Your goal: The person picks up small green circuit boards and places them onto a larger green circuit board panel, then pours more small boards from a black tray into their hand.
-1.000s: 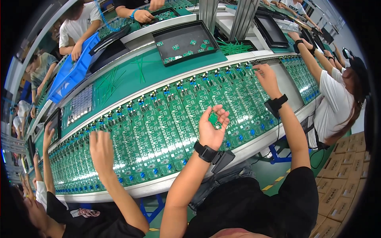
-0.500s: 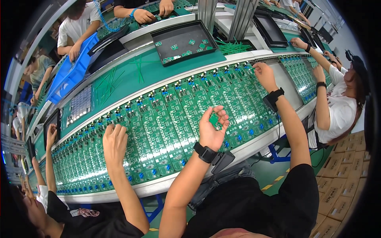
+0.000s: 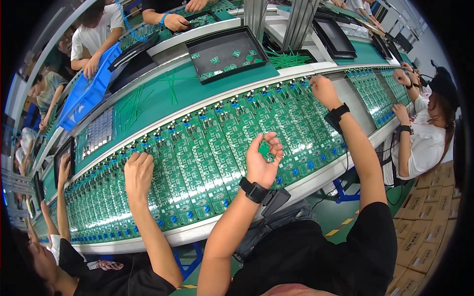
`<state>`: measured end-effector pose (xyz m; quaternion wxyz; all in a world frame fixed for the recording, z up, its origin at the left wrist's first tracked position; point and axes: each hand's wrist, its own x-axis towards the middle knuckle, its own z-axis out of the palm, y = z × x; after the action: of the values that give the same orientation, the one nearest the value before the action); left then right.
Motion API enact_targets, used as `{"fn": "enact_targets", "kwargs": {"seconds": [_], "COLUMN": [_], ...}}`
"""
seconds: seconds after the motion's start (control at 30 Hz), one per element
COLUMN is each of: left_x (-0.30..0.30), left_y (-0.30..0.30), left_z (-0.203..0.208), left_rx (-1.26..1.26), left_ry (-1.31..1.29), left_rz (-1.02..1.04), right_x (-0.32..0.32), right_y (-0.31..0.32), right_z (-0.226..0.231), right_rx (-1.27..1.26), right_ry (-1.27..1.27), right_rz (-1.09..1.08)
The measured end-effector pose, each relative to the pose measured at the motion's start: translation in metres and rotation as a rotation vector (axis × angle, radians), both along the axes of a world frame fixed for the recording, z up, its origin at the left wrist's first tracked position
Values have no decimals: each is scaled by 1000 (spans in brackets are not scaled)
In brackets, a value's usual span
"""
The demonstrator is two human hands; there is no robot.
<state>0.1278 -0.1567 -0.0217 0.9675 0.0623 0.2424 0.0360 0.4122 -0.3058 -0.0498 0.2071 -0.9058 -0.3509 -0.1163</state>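
The left hand (image 3: 263, 164) cups a small green board (image 3: 264, 149); at its one o'clock, the right hand (image 3: 323, 92) curls over the circuit panels' (image 3: 217, 163) far edge, grip unclear. A grey strip (image 3: 356, 101) spreads at three o'clock from it. At the left hand's eleven, a black tray (image 3: 224, 45) holds loose boards (image 3: 237, 54).

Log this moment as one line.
left hand: small green board in palm | right hand: at far edge of circuit board row | black tray: small boards inside

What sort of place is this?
Most likely an electronics factory's assembly line: a long row of green circuit boards, a black tray of small boards, and stacked cartons.
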Motion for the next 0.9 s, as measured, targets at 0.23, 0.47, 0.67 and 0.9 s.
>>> {"fn": "enact_targets", "kwargs": {"seconds": [0.23, 0.47, 0.67, 0.9], "left_x": [0, 4, 4, 3], "left_y": [4, -1, -3, -2], "left_z": [-1, 15, 16, 2], "left_rx": [4, 46, 31, -1], "left_ry": [-29, -17, -20, 75], "left_rz": [9, -8, 8, 108], "right_x": [1, -57, -158, -178], "right_y": [13, 29, 62, 63], "right_z": [7, 48, 77, 71], "right_rx": [-162, 21, 182, 12], "right_ry": [-21, -144, -26, 147], "right_rz": [-36, 23, 571, 623]}}
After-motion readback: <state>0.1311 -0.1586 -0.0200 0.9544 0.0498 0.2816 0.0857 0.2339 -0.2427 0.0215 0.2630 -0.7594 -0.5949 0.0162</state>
